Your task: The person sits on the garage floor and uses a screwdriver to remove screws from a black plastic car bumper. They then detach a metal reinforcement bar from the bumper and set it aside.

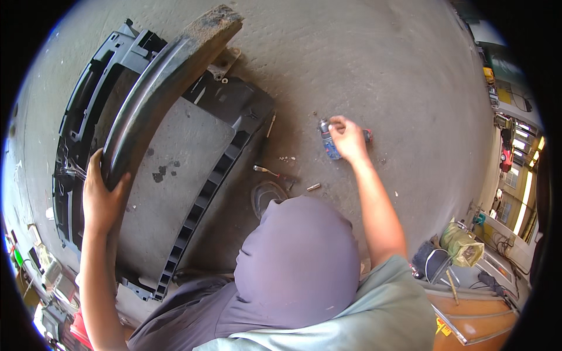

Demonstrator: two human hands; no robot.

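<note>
My left hand [104, 196] is closed around the edge of a long, curved, dark metal bumper beam [139, 117]. The beam's far end is dusty brown, and it lies over a black plastic car front frame [240, 96] on the floor. My right hand [348, 139] is over a blue and red cordless power tool [332, 151]. Its fingers are curled together beside the tool's metal nose. Part of the tool is hidden under that hand, and I cannot make out what the fingertips hold.
A ratchet [266, 170] and a metal socket [314, 187] lie near my shoe [267, 198] on the concrete floor. A thin rod-like tool [271, 124] rests beside the frame. An orange-brown panel [474, 319] and a bagged item [462, 243] stand at the lower right.
</note>
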